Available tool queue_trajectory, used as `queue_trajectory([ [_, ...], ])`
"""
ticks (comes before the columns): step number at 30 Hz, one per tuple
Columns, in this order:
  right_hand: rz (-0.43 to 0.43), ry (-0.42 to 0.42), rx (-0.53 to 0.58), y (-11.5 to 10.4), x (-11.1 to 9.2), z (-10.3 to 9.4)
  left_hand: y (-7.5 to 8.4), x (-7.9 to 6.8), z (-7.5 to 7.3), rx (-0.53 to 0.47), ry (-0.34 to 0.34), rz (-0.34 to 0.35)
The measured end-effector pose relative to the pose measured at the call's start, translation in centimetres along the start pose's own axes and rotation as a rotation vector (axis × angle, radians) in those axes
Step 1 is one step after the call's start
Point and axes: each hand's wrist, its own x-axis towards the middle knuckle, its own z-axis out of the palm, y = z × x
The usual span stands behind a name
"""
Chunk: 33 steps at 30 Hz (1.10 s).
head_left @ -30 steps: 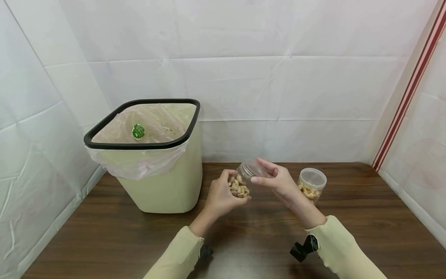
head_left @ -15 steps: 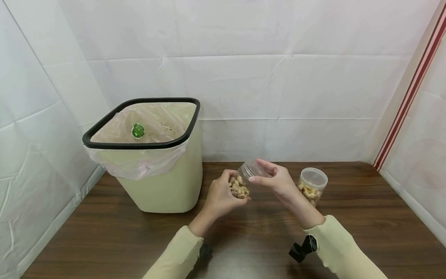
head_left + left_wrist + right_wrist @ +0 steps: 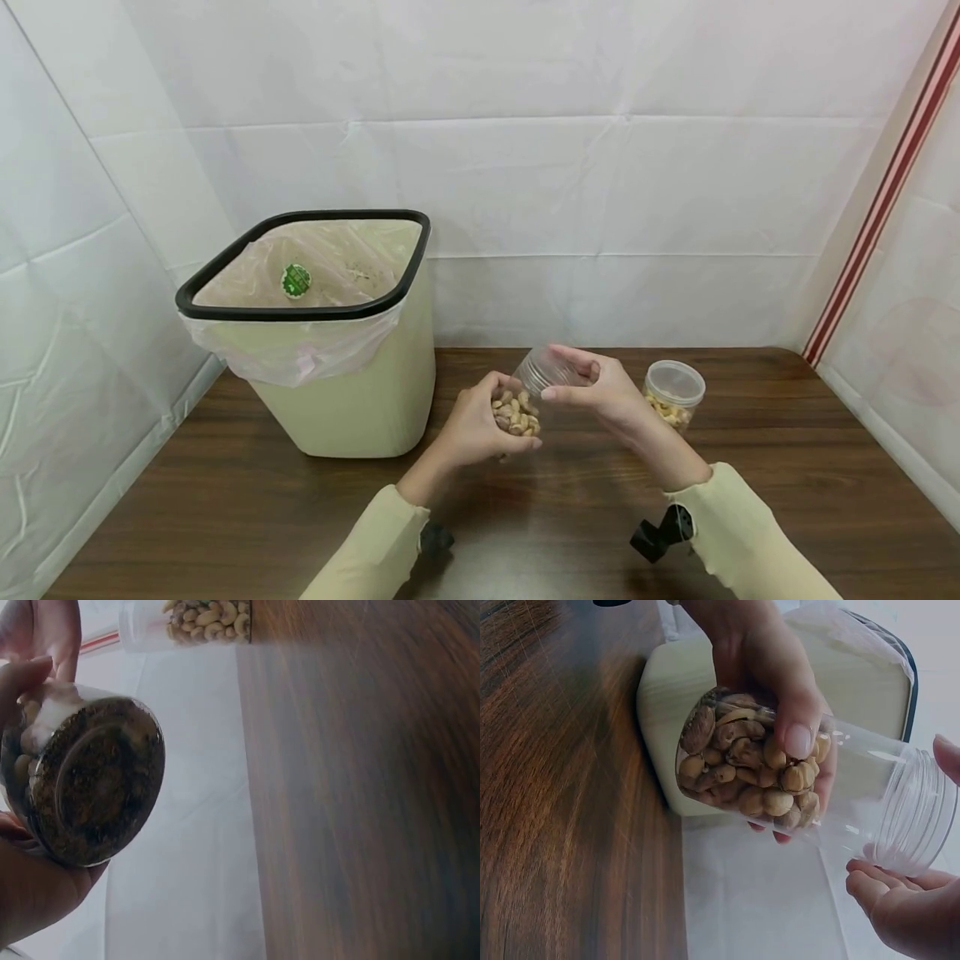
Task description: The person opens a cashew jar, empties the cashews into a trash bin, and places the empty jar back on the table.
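The left hand (image 3: 476,427) grips a nut-filled jar (image 3: 851,784); the right hand (image 3: 603,393) pinches its threaded end (image 3: 915,806).

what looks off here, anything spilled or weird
Mainly the tilted nut jar in the left hand: in the left wrist view its base looks dark and speckled, perhaps with crumbs. I see no spill.

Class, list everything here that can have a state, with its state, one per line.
Held jar: tilted, partly filled with nuts, seemingly uncapped.
Standing jar: upright, nuts inside, seemingly lidded.
Bin: upright, open-topped.
Bin liner: fitted, edge hanging outside.
Left hand: grips the held jar.
Right hand: holds that jar's threaded end.
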Motion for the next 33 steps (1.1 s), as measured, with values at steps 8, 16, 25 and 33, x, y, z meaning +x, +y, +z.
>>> queue_trajectory([
  [8, -0.027, -0.014, -0.003, -0.2, -0.1, -0.4, -0.1, -0.2, -0.1, -0.033, -0.057, -0.003],
  [16, -0.031, -0.039, 0.022, -0.1, 0.0, -0.5, -0.2, -0.2, 0.1, -0.037, -0.057, 0.003],
  [25, -0.027, -0.021, 0.027, -0.3, -0.1, -0.8, -0.2, -0.3, 0.1, -0.023, -0.04, 0.008],
  [33, -0.006, 0.013, 0.02, -0.3, -0.2, -1.1, -0.4, -0.5, -0.2, -0.036, -0.025, 0.027],
])
